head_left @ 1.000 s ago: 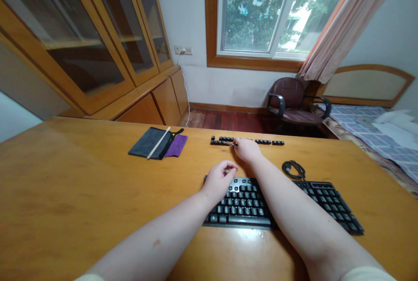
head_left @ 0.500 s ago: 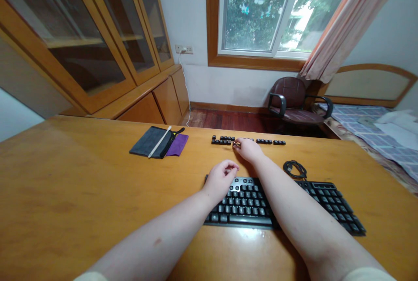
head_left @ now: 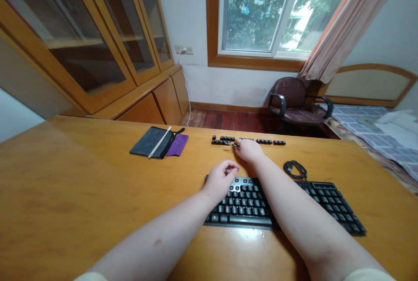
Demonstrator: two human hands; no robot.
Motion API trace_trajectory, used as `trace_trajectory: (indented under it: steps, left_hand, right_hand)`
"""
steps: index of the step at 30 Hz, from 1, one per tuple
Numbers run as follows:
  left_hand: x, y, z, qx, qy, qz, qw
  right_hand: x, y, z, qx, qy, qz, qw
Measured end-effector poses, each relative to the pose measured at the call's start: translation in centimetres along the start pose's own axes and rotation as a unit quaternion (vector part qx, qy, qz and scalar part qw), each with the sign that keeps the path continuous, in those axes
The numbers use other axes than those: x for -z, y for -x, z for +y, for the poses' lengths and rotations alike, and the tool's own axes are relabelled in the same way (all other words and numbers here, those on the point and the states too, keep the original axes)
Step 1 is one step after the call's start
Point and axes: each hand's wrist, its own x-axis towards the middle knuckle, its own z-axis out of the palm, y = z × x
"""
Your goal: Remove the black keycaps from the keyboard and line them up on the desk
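Above the upper-left corner of a black keyboard [head_left: 250, 202] is my left hand [head_left: 222, 181], its fingers curled and the tips closed together; anything between them is hidden. Some top-row keys of the keyboard lack their caps, and my right forearm covers part of its middle. Farther off, my right hand [head_left: 248, 149] grips what looks like a keycap puller with thin shiny metal prongs [head_left: 230, 144]. Those prongs point left, close to the front row of loose black keycaps [head_left: 219, 142]. More keycaps [head_left: 264, 141] lie in line to the right of that hand.
A coiled black cable [head_left: 294, 169] lies behind the keyboard. Left on the wooden desk [head_left: 81, 176] are a grey pouch [head_left: 146, 141], a whitish stick [head_left: 160, 142] across it and a purple cloth [head_left: 178, 145]. Past the desk stands a chair [head_left: 289, 98].
My right hand has shifted slightly, and the metal prongs now reach farther left, over the loose keycaps. My left hand and the keyboard stay where they were.
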Motion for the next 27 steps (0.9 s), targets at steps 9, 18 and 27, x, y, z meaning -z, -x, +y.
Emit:
trace_trajectory:
  steps: [9,18,27]
  left_hand:
    - [0.0,0.0,0.0,-0.006,0.002,-0.003,1.0]
    - [0.0,0.0,-0.3,-0.007,0.0,-0.006,1.0]
    - [0.1,0.0,0.0,-0.002,-0.006,-0.004,1.0]
  right_hand:
    - [0.2,0.0,0.7,-0.037,-0.051,0.006,0.998]
    - [-1.2,-1.0,1.1,-0.053,-0.085,0.037,0.994]
    - [-1.7,-1.5,0.8,-0.058,-0.104,0.05,0.992]
